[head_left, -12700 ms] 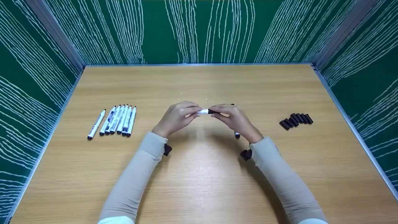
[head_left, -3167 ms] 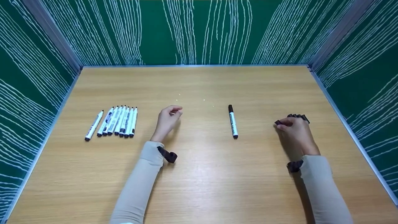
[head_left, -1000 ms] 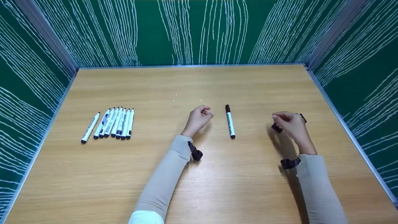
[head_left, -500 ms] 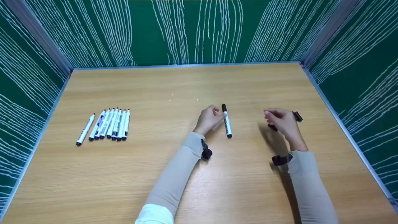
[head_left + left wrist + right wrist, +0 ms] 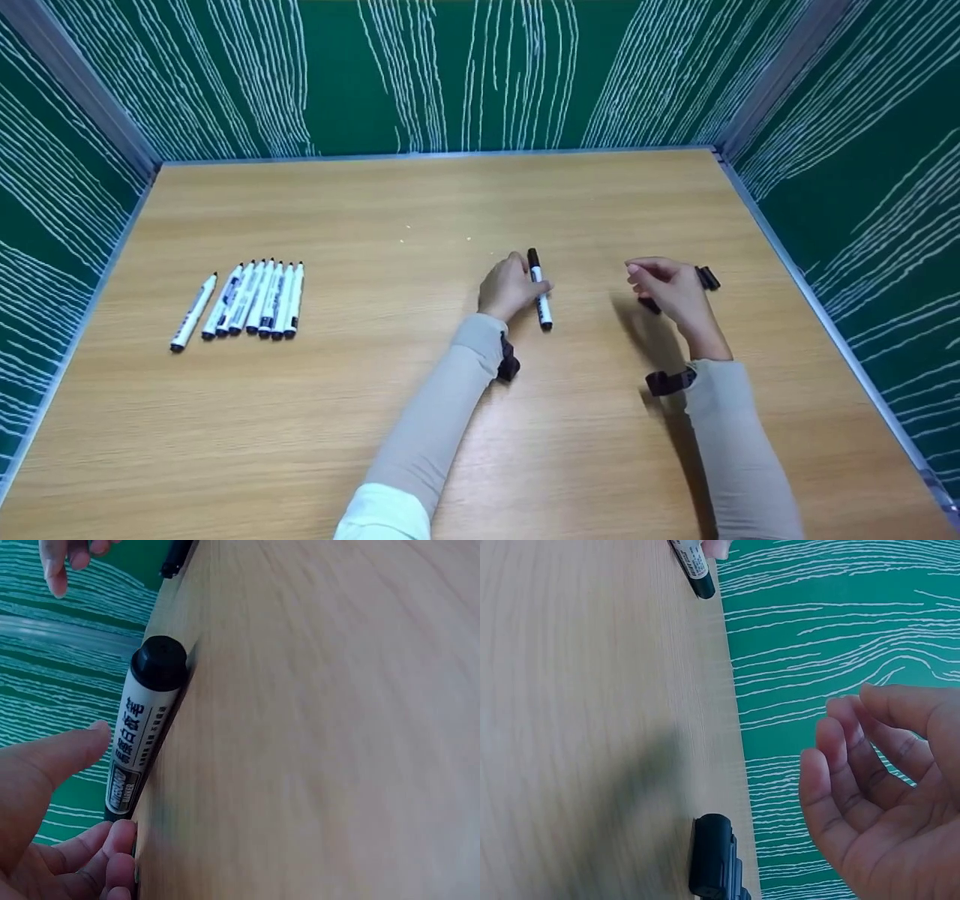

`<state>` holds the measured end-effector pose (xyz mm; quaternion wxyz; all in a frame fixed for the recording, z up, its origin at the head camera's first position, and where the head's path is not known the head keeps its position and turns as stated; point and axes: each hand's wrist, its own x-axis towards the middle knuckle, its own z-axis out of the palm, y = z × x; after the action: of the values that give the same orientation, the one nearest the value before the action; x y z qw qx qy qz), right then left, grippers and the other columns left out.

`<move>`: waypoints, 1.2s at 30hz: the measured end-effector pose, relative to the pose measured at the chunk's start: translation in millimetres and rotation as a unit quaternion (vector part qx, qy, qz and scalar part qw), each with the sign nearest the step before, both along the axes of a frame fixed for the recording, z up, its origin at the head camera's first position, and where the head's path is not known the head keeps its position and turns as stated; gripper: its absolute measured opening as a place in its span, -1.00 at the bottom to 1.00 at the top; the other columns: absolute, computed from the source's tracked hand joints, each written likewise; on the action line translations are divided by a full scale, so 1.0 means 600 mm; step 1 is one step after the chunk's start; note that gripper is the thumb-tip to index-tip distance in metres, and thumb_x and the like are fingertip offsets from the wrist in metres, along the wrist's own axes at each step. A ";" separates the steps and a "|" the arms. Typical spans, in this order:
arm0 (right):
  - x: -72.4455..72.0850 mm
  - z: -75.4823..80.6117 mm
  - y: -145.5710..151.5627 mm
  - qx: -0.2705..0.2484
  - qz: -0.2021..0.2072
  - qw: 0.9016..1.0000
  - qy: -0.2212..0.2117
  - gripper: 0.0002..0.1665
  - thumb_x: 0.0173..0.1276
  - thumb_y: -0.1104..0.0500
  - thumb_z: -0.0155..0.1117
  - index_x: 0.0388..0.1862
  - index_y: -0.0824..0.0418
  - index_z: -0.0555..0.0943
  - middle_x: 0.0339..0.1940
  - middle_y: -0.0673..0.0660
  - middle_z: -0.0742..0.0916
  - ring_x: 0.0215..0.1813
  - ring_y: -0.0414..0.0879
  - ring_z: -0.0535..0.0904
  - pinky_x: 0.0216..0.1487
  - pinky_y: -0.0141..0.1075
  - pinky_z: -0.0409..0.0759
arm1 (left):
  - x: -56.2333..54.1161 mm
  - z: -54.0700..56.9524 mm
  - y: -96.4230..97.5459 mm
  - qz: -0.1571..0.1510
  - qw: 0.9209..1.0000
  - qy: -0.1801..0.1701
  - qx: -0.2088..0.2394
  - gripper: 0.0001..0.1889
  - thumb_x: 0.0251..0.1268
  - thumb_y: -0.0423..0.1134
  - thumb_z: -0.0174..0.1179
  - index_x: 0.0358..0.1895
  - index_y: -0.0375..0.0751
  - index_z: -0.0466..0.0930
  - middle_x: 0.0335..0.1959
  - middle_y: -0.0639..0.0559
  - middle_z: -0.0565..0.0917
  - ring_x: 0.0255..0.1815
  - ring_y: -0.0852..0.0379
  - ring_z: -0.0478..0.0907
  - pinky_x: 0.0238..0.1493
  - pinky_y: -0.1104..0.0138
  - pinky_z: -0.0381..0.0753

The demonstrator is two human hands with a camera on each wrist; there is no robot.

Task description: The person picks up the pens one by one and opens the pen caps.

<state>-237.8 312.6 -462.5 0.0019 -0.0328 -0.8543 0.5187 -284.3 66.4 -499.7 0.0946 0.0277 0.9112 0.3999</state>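
A capped whiteboard marker (image 5: 543, 306) lies on the table, its black cap pointing away. My left hand (image 5: 506, 289) is at this marker (image 5: 139, 727); in the left wrist view the thumb stands slightly off the barrel and the fingertips are by the cap end. To the right, my right hand (image 5: 673, 292) hovers with loosely bent fingers and holds nothing. Black marker caps (image 5: 707, 278) lie beside and partly behind it; one cap (image 5: 711, 855) shows below the hand in the right wrist view. Uncapped markers (image 5: 253, 304) stand in a row at the left, lying flat.
One uncapped marker (image 5: 193, 313) lies a little apart from the row. Tiny white specks (image 5: 469, 238) dot the wooden table (image 5: 300, 450). Green walls (image 5: 337, 75) with white lines enclose its back and sides. A black band with a small device (image 5: 667, 383) sits on the right wrist.
Earlier both hands held a marker and cap together; that marker is gone from them. The right hand went to the caps and then lifted off. The left hand moved right to the capped marker.
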 end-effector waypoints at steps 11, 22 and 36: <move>0.004 0.005 -0.009 -0.013 0.007 1.000 -0.008 -0.48 0.42 0.04 0.18 0.11 0.46 0.55 -0.43 -0.20 0.66 -0.37 -0.30 0.62 -0.27 -0.49 0.63 | -0.003 0.008 -0.007 0.014 0.999 -0.033 0.014 -0.67 0.03 -0.09 0.41 -0.20 -0.14 0.54 -0.36 0.09 0.56 -0.38 0.18 0.45 -0.37 0.38 0.40; 0.007 -0.002 -0.009 -0.002 0.019 1.000 -0.009 -0.53 0.42 0.07 0.18 0.09 0.44 0.57 -0.40 -0.18 0.68 -0.37 -0.30 0.62 -0.26 -0.48 0.64 | -0.004 0.012 -0.014 0.019 0.997 -0.036 0.066 -0.80 0.06 -0.34 0.33 -0.22 -0.28 0.63 -0.24 -0.04 0.67 -0.36 0.15 0.54 -0.34 0.41 0.54; 0.002 -0.014 -0.009 -0.015 0.054 0.998 -0.013 -0.53 0.42 0.12 0.18 0.11 0.48 0.54 -0.36 -0.09 0.70 -0.33 -0.23 0.65 -0.23 -0.41 0.66 | -0.010 0.001 -0.024 0.008 0.997 -0.009 0.081 -0.88 0.08 -0.32 0.34 -0.29 -0.24 0.70 -0.38 0.02 0.69 -0.46 0.22 0.48 -0.42 0.46 0.44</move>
<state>-236.7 307.4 -470.9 -0.0377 0.0070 -0.8470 0.5303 -290.0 52.2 -499.0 0.0973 0.0245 0.8753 0.4730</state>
